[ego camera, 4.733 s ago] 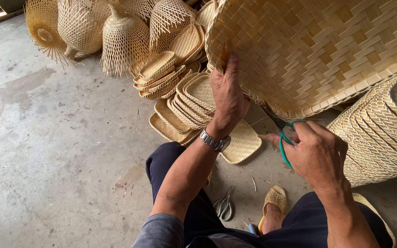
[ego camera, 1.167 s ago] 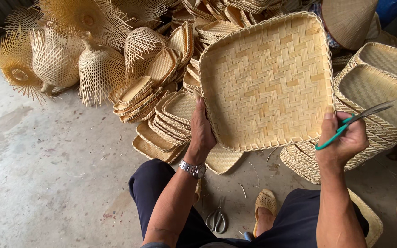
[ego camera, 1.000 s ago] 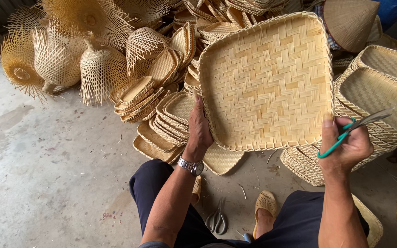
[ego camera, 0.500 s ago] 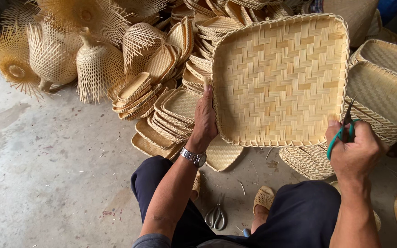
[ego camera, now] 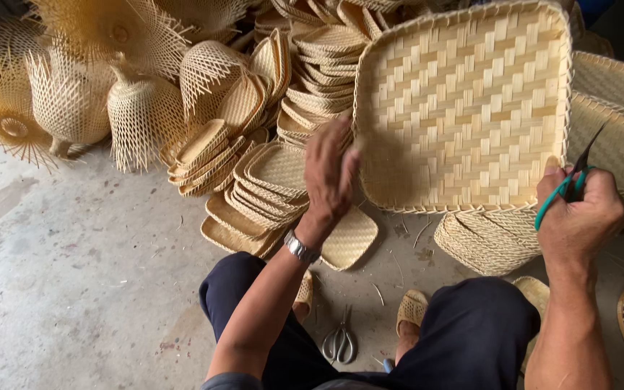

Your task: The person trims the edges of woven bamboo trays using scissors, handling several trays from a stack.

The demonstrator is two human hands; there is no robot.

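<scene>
A large square woven bamboo tray [ego camera: 471, 108] is held up, its inside facing me. My left hand [ego camera: 330, 177] grips its left edge near the lower corner. My right hand [ego camera: 579, 217] holds green-handled scissors [ego camera: 568, 184] by the tray's lower right corner, thumb touching the rim, blades pointing up and to the right. Loose strand ends stick out along the tray's bottom rim.
Stacks of small woven trays [ego camera: 269, 180] lie on the concrete floor. Unfinished baskets with splayed strands [ego camera: 142, 108] stand at the back left. Stacked large baskets [ego camera: 615, 137] sit to the right. Metal shears [ego camera: 339, 341] lie between my sandalled feet.
The tray has been turned and raised from a close, tilted position to face me. My right hand with the scissors has come in to the tray's lower right corner.
</scene>
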